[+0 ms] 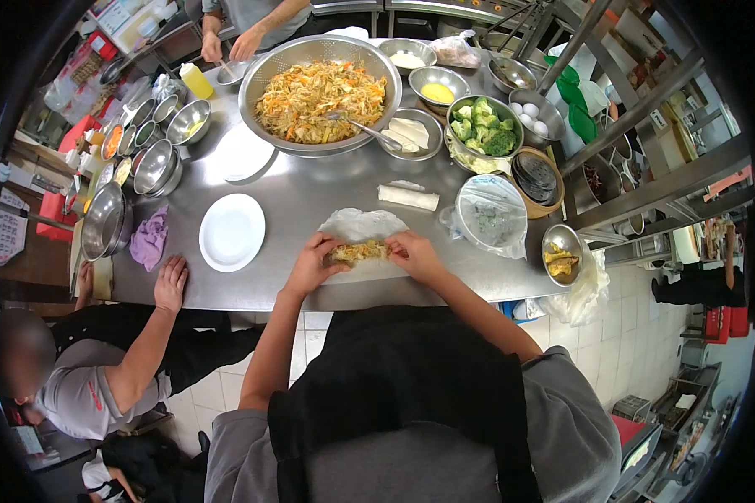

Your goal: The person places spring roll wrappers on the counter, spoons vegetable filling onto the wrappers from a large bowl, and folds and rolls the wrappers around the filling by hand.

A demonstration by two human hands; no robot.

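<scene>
A thin pale wrapper (362, 224) lies on the steel table in front of me, with a strip of shredded vegetable filling (361, 252) across it. My left hand (315, 262) is closed at the left end of the filling, pinching the wrapper. At the other end my right hand (414, 256) pinches the wrapper with bent fingers. Just beyond them is a rolled spring roll (408, 197). Farther back, a large perforated steel bowl (255, 126) holds a heap of the same filling (327, 96), with a spoon (365, 128) resting in it.
White plates (232, 233) lie left of my hands, near a purple cloth (149, 238). At right stand a plastic-covered bowl (492, 215), broccoli (483, 127) and eggs (530, 117). A co-worker's hand (171, 283) rests on the table's left edge; another person (256, 25) works opposite.
</scene>
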